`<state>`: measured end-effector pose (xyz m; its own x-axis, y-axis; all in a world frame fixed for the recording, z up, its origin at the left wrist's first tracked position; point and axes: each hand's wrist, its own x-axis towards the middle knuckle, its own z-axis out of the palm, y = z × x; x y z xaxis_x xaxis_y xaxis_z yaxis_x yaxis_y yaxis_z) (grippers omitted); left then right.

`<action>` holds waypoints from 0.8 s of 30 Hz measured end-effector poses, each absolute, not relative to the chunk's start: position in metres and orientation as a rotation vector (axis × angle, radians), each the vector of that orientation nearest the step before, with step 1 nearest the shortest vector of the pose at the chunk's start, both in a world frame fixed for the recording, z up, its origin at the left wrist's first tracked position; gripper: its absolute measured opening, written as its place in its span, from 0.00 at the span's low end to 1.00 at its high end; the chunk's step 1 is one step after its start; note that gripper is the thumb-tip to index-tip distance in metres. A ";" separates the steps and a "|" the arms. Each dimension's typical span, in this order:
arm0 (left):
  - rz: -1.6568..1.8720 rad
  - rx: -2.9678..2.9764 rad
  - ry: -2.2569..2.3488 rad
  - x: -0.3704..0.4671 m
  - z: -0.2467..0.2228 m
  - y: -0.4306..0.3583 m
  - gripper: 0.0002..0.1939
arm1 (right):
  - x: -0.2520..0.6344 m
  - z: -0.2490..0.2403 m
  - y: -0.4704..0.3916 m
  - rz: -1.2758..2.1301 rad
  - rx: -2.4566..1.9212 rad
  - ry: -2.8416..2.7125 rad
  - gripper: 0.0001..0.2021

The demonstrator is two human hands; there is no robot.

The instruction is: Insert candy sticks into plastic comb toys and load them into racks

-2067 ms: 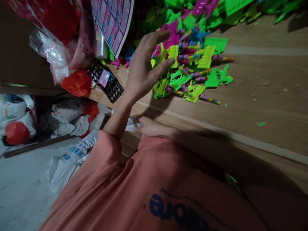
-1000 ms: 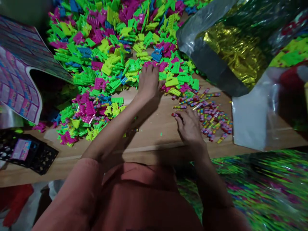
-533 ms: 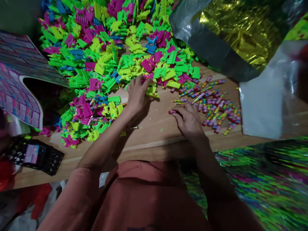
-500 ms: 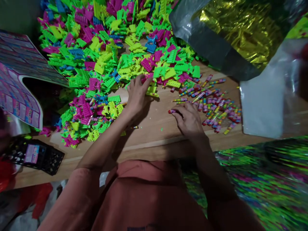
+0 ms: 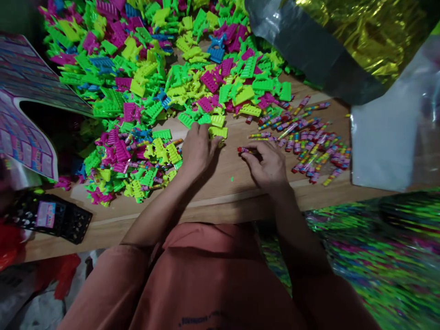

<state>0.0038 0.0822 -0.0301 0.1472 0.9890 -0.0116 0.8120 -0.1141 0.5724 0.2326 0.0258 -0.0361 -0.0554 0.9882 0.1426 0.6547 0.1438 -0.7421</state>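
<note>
My left hand [image 5: 198, 149] is at the near edge of a heap of bright plastic comb-like pieces [image 5: 144, 75] in green, yellow, pink and blue. Its fingers curl down, with the tips hidden, and its thumb is beside a yellow piece [image 5: 218, 132]. What those fingers hold, if anything, I cannot make out. Between thumb and fingers of my right hand [image 5: 270, 165] is a small printed stick [image 5: 242, 150] with a red end pointing left. Just right of that hand lies a pile of similar multicoloured sticks [image 5: 314, 151]. Both hands are low over the wooden table [image 5: 220, 192].
On the left stand a printed card sheet [image 5: 29, 123] and a black perforated tray [image 5: 70, 222]. Gold foil material [image 5: 371, 36] in a dark wrapper fills the back right. A pale plastic packet [image 5: 381, 146] lies at right. Below the edge are bagged colourful items [image 5: 385, 256].
My left hand has drawn back slightly from the heap, uncovering pink and green pieces, and its fingers have come closer together. My right hand keeps the red-ended stick. The view has shifted slightly.
</note>
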 end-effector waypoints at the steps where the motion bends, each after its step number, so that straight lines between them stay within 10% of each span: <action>1: 0.492 1.975 1.765 0.009 -0.030 0.085 0.19 | 0.230 -0.036 0.026 0.682 -1.581 -1.753 0.07; 11: 0.773 1.578 1.337 0.012 -0.034 0.062 0.07 | 0.217 -0.033 0.015 0.929 -1.444 -1.452 0.13; 24: 0.954 0.700 1.041 0.009 0.012 0.033 0.26 | 0.203 -0.025 0.007 1.083 -1.381 -1.464 0.14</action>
